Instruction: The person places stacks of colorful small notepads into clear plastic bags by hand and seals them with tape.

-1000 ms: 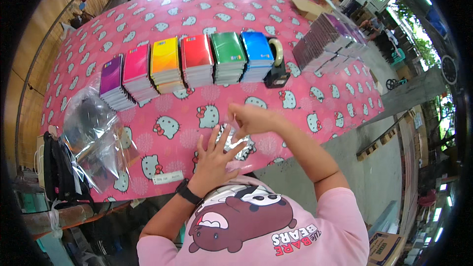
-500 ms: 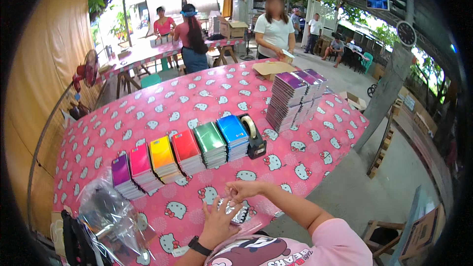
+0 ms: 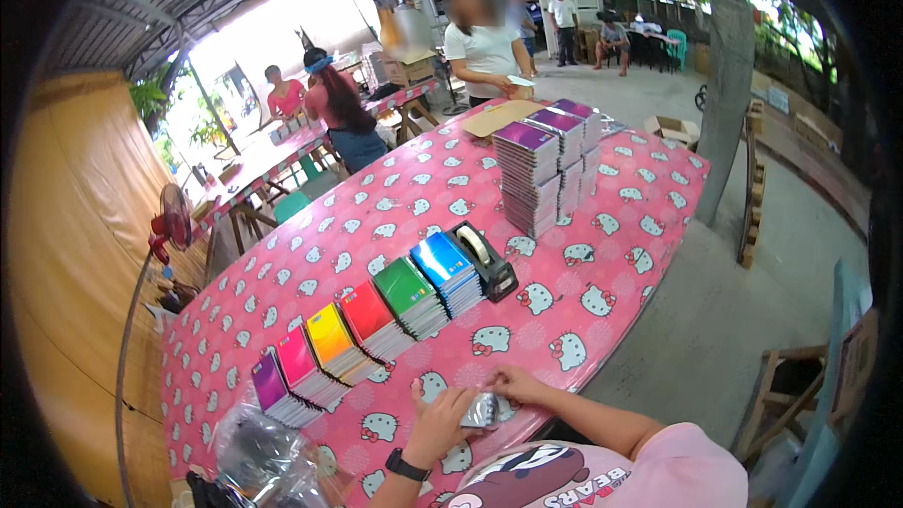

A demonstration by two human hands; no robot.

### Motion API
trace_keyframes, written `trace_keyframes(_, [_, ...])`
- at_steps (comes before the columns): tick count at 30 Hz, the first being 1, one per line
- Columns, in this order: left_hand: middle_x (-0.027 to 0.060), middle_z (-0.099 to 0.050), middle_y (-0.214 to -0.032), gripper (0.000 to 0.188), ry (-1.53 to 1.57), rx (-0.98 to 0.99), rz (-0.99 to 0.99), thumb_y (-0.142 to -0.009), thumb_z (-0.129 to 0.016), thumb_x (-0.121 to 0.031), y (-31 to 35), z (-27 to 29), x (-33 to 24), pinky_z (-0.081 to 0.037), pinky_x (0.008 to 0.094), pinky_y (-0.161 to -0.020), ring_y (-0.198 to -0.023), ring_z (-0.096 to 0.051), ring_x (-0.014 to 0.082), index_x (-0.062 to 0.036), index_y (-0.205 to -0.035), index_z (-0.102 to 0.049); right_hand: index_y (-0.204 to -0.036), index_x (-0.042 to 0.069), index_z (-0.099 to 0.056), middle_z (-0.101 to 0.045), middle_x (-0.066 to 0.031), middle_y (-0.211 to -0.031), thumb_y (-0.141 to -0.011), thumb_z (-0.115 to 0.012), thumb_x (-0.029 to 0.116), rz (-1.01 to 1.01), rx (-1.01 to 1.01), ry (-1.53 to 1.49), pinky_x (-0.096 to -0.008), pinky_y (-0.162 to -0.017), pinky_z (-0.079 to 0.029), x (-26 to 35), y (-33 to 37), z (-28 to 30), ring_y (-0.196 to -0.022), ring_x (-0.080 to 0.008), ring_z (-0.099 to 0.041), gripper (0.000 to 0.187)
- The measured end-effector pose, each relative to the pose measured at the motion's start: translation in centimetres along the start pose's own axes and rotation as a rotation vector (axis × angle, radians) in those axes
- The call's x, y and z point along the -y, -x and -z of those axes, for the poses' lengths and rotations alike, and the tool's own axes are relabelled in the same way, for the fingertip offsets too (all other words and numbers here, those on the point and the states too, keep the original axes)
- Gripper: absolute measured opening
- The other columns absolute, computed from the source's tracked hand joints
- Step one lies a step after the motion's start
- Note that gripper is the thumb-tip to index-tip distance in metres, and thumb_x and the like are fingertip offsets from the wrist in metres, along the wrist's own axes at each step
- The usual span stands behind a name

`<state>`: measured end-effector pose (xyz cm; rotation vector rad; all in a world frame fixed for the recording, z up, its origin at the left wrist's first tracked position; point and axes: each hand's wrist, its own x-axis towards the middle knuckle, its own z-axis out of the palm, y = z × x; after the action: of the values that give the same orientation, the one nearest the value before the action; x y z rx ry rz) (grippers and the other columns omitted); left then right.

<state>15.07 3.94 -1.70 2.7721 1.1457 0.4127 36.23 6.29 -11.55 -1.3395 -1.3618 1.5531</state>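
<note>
Both hands are at the lower middle of the frame, close together over a small silvery packet (image 3: 482, 411) near the counter's (image 3: 527, 350) front edge. I have the left hand (image 3: 440, 421) laid over it, fingers touching its left side and thumb held apart, so that grip reads as fairly wide. On the other side, the right hand (image 3: 515, 384) is narrow, fingers curled in just beside the packet's upper right; whether they pinch a scrap of wrapping is too small for me to tell.

As for progress, I judge this one packet to be partway through handling: it is under the fingers, not set aside. Its far side is covered from my view, so I can't say how finished it is. Across the middle of the frame, six stacks are sorted by colour in a slanting row: purple notebooks (image 3: 270, 378), pink notebooks (image 3: 296, 355), yellow notebooks (image 3: 327, 334), red notebooks (image 3: 365, 309), green notebooks (image 3: 405, 285) and blue notebooks (image 3: 440, 259). I take these as supply left to use. A tape dispenser (image 3: 497, 275) stands beside the blue end, clear plastic (image 3: 259, 452) lies at the lower left, and a tall purple-topped block (image 3: 531, 183), upper right of centre, looks to me like finished stock.
</note>
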Motion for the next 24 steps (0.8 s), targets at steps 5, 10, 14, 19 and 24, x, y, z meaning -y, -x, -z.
trace_keyframes(5, [0.0112,-0.058,-0.093,0.07,0.362,-0.346,0.401,-0.063,-0.078,-0.035,-4.3,1.2,-1.7,-0.038,0.0418,-0.084,-0.088,-0.057,0.0236,-0.0031,-0.116,-0.046,-0.111,0.003,-0.052,-0.06,-0.0113,-0.088,-0.072,-0.07,0.031,0.246,-0.102,0.013,-0.0403,-0.076,-0.047,4.8,4.1,3.4,-0.085,-0.0207,-0.059,0.051])
trace_keyframes(10, [0.0115,-0.057,-0.102,0.047,1.245,-0.413,0.695,-0.08,-0.067,-0.023,-9.2,-5.7,0.1,-0.047,0.0284,-0.074,-0.088,-0.057,0.0159,0.0013,-0.112,-0.044,-0.128,0.008,-0.038,-0.036,-0.0213,-0.129,-0.061,-0.074,0.038,0.592,-0.207,0.948,-0.0497,-0.097,-0.03,8.0,7.8,5.6,-0.118,-0.038,-0.036,0.082])
trace_keyframes(14, [0.0096,-0.055,-0.101,0.041,1.612,-0.092,0.811,-0.079,-0.067,-0.024,-13.9,-8.9,-3.8,-0.043,0.0284,-0.078,-0.091,-0.053,0.0157,0.0022,-0.105,-0.05,-0.132,0.013,-0.036,-0.027,-0.0213,-0.135,-0.053,-0.076,0.038,0.474,-0.324,0.881,-0.0517,-0.098,-0.029,5.3,7.4,11.9,-0.122,-0.0424,-0.029,0.092])
trace_keyframes(19, [0.005,-0.053,-0.105,0.058,1.736,-0.14,0.677,-0.083,-0.06,-0.035,-17.2,-13.6,-6.1,-0.039,0.0244,-0.08,-0.091,-0.049,0.013,-0.0018,-0.126,-0.041,-0.117,0.01,-0.051,-0.05,-0.0136,-0.114,-0.046,-0.077,0.037,0.542,-0.218,0.839,-0.0434,-0.091,-0.034,6.6,7.9,20.5,-0.104,-0.0316,-0.045,0.081])
trace_keyframes(24, [0.0073,-0.049,-0.108,0.046,1.041,-0.483,0.579,-0.085,-0.058,-0.027,-18.7,-13.0,-6.9,-0.043,0.0252,-0.075,-0.09,-0.05,0.015,-0.0025,-0.123,-0.046,-0.098,0.008,-0.057,-0.056,-0.0105,-0.099,-0.043,-0.082,0.033,0.67,-0.555,0.705,-0.0363,-0.081,-0.041,12.7,5.1,32.6,-0.09,-0.0252,-0.053,0.066])
